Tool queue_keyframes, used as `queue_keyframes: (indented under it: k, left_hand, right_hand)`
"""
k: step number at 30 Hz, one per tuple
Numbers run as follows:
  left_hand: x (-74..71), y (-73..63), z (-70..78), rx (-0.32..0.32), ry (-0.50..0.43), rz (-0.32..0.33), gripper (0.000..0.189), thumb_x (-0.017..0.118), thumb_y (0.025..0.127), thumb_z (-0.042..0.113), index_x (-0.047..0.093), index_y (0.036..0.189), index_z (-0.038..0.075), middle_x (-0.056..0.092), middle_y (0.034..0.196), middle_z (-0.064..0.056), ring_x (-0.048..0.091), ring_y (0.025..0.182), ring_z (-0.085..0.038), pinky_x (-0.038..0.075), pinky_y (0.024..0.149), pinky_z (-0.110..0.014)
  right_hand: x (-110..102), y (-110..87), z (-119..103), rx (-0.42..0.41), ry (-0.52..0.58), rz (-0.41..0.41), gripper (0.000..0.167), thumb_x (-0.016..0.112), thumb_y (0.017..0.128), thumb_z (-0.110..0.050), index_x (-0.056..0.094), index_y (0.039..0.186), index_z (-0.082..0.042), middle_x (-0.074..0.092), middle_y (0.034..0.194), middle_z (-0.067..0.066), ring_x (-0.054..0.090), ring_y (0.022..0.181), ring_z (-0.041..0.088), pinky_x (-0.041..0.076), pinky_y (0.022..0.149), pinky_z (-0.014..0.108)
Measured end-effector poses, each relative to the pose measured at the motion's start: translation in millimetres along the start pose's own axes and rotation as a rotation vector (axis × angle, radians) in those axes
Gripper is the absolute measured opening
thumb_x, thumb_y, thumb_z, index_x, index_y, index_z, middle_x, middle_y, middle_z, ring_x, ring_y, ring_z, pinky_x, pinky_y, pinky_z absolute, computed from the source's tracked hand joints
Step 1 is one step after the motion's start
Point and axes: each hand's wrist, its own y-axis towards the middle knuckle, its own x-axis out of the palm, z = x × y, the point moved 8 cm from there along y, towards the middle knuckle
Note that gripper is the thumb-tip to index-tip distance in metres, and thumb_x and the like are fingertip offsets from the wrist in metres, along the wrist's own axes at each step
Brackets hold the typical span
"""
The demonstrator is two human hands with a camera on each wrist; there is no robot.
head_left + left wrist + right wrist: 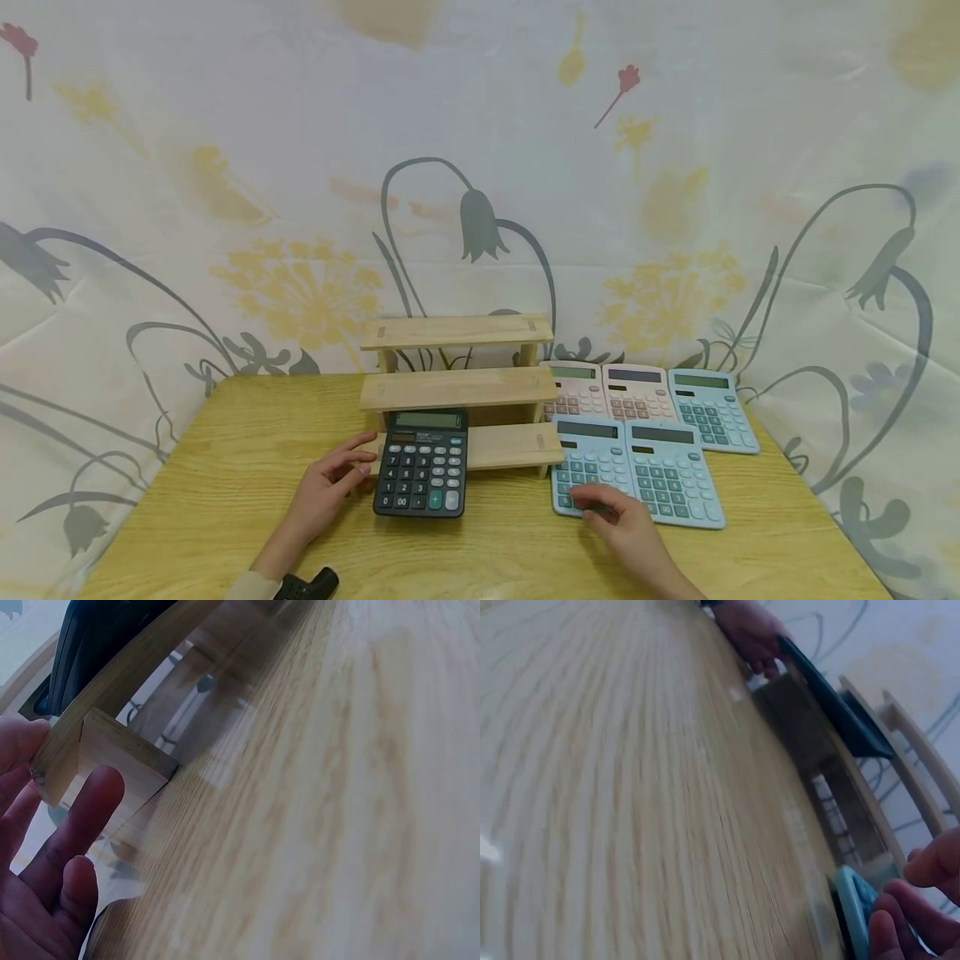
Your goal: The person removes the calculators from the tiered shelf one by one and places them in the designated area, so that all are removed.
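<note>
A person's two bare hands rest on a light wooden worktop point(225, 467) backed by a floral curtain point(225, 208). A three-step wooden rack point(457, 388) stands near the middle of the worktop, toward its far edge. A black calculator point(422, 462) leans with its top against the rack's lowest step and its bottom edge on the worktop.

The left hand point(330, 483) lies just beside the black calculator's left edge, fingers loosely extended and relaxed, holding nothing; the fingertips point(101, 784) reach the left end of the lowest step.

Five pastel calculators lie flat by the worktop's far right corner, just right of the rack: two pink calculators point(607, 392) and a blue one point(712, 410) in the back row, two blue ones in front. The right hand point(618, 512) rests on the near edge of the front-left blue calculator point(588, 458), fingers curled over its lower keys and rim, gripping it. The other front blue calculator point(675, 483) lies touching beside it.
</note>
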Motion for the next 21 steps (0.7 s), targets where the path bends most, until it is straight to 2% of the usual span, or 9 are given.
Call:
queue_keyframes:
  k: [5, 10, 13, 21]
  left_hand:
    - [0.1, -0.2, 1.5, 0.005, -0.009, 0.001, 0.014, 0.064, 0.095, 0.002, 0.072, 0.107, -0.003, 0.052, 0.141, -0.025, 0.07, 0.092, -0.012, 0.059, 0.071, -0.033]
    - [0.4, -0.8, 1.5, 0.019, -0.011, -0.004, 0.015, 0.063, 0.096, 0.002, 0.071, 0.108, -0.004, 0.052, 0.14, -0.026, 0.069, 0.092, -0.012, 0.059, 0.07, -0.034]
    - [-0.2, -1.1, 0.0, 0.007, 0.0, 0.006, 0.015, 0.064, 0.096, 0.002, 0.072, 0.107, -0.002, 0.053, 0.14, -0.025, 0.069, 0.093, -0.012, 0.059, 0.071, -0.033]
    - [-0.6, -0.3, -2.3, -0.019, 0.024, -0.001, 0.014, 0.065, 0.096, 0.004, 0.073, 0.107, 0.001, 0.053, 0.142, -0.02, 0.068, 0.099, -0.009, 0.058, 0.074, -0.03]
  right_hand:
    - [23.2, 1.3, -7.0, -0.045, 0.043, -0.098, 0.027, 0.064, 0.092, 0.004, 0.067, 0.118, 0.005, 0.066, 0.117, 0.019, 0.063, 0.102, 0.012, 0.054, 0.083, 0.025]
    - [43.3, 3.6, -16.8, -0.08, 0.042, -0.151, 0.026, 0.064, 0.091, 0.004, 0.068, 0.117, 0.004, 0.067, 0.116, 0.019, 0.063, 0.101, 0.013, 0.053, 0.084, 0.025]
    - [54.5, 4.9, -22.2, -0.096, 0.051, -0.18, 0.027, 0.064, 0.09, 0.004, 0.068, 0.116, 0.003, 0.067, 0.116, 0.019, 0.063, 0.101, 0.013, 0.053, 0.085, 0.025]
    - [79.6, 11.4, -30.3, -0.075, 0.101, -0.235, 0.03, 0.062, 0.091, 0.004, 0.066, 0.121, 0.006, 0.066, 0.119, 0.021, 0.064, 0.104, 0.023, 0.052, 0.087, 0.025]
